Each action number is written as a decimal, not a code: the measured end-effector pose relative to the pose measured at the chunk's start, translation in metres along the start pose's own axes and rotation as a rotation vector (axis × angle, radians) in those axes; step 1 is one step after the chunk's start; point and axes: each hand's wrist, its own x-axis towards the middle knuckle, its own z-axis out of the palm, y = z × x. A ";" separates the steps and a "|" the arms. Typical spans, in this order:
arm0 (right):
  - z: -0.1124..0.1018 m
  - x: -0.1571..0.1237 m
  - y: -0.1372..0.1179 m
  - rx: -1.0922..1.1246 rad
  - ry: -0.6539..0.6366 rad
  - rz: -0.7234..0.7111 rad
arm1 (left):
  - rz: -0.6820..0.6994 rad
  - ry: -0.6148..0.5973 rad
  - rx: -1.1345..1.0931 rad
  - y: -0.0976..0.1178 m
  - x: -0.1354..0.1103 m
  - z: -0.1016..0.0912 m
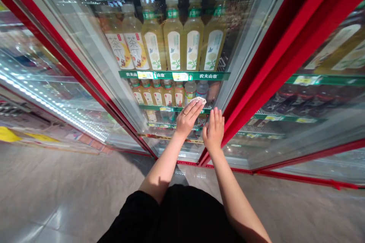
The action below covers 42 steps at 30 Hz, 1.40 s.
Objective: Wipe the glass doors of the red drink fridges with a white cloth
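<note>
My left hand (186, 117), with a ring on one finger, lies nearly flat against the glass door (182, 153) of a drinks cooler. Under its fingertips is a crumpled white cloth (200, 100), pressed to the pane; most of it is hidden by the fingers. To the right, my right hand (214, 131) rests with fingers stretched out beside the red door frame (242, 102), holding nothing. Behind the glass, around the cloth, small bottles (168, 95) stand on a shelf.
Larger bottles of yellow drink (174, 45) line the shelf above, over a green price strip (211, 76). More red-framed cooler doors (285, 148) continue on the right. A lit display case (57, 98) is at the left. Grey floor (57, 193) lies below.
</note>
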 end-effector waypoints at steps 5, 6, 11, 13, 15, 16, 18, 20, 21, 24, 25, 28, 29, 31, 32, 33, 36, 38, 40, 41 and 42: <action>0.010 -0.003 -0.009 0.044 -0.099 0.003 | -0.025 -0.030 -0.034 -0.018 -0.019 -0.019; 0.012 -0.004 -0.010 0.049 -0.122 0.005 | -0.062 -0.012 -0.029 -0.019 -0.018 -0.020; 0.019 -0.007 -0.014 0.040 -0.162 0.038 | -0.159 0.046 -0.020 -0.013 -0.001 -0.010; 0.020 -0.007 -0.014 0.035 -0.166 0.048 | -0.108 0.013 -0.061 -0.012 -0.002 -0.009; 0.020 -0.007 -0.015 0.041 -0.171 0.055 | -0.049 -0.022 -0.098 -0.015 -0.009 -0.013; 0.020 -0.007 -0.015 0.049 -0.170 0.060 | -0.036 -0.029 -0.105 -0.018 -0.013 -0.017; 0.018 -0.006 -0.019 0.071 -0.146 0.069 | -0.071 0.003 -0.088 -0.026 -0.019 -0.024; 0.017 -0.004 -0.025 0.094 -0.103 0.070 | -0.157 0.068 -0.057 -0.033 -0.019 -0.030; 0.017 -0.003 -0.029 0.105 -0.085 0.065 | -0.195 0.103 -0.046 -0.037 -0.016 -0.031; 0.019 0.004 -0.043 0.142 -0.070 0.035 | -0.216 0.152 -0.035 -0.044 -0.004 -0.029; 0.021 0.007 -0.047 0.155 -0.072 0.024 | -0.196 0.137 -0.030 -0.045 -0.001 -0.028; 0.027 0.013 -0.058 0.183 -0.077 0.000 | -0.102 0.013 -0.024 -0.053 -0.006 -0.031; 0.029 0.014 -0.061 0.190 -0.081 -0.005 | -0.071 -0.036 -0.029 -0.057 -0.012 -0.035; 0.032 0.015 -0.064 0.195 -0.093 -0.005 | -0.035 -0.092 -0.036 -0.065 -0.025 -0.043; 0.034 0.015 -0.065 0.191 -0.101 0.000 | -0.032 -0.095 -0.033 -0.069 -0.031 -0.048; 0.035 0.014 -0.065 0.182 -0.109 0.006 | -0.038 -0.079 -0.025 -0.072 -0.036 -0.052; 0.037 0.013 -0.068 0.156 -0.124 0.026 | -0.107 0.039 -0.002 -0.078 -0.037 -0.057; 0.038 0.012 -0.070 0.161 -0.124 0.039 | -0.164 0.097 0.012 -0.077 -0.028 -0.053; 0.039 0.012 -0.073 0.167 -0.117 0.053 | -0.187 0.118 0.029 -0.076 -0.018 -0.048; 0.040 0.012 -0.074 0.167 -0.110 0.058 | -0.178 0.124 0.035 -0.075 -0.015 -0.046; 0.040 0.013 -0.076 0.165 -0.099 0.062 | -0.158 0.126 0.036 -0.075 -0.013 -0.046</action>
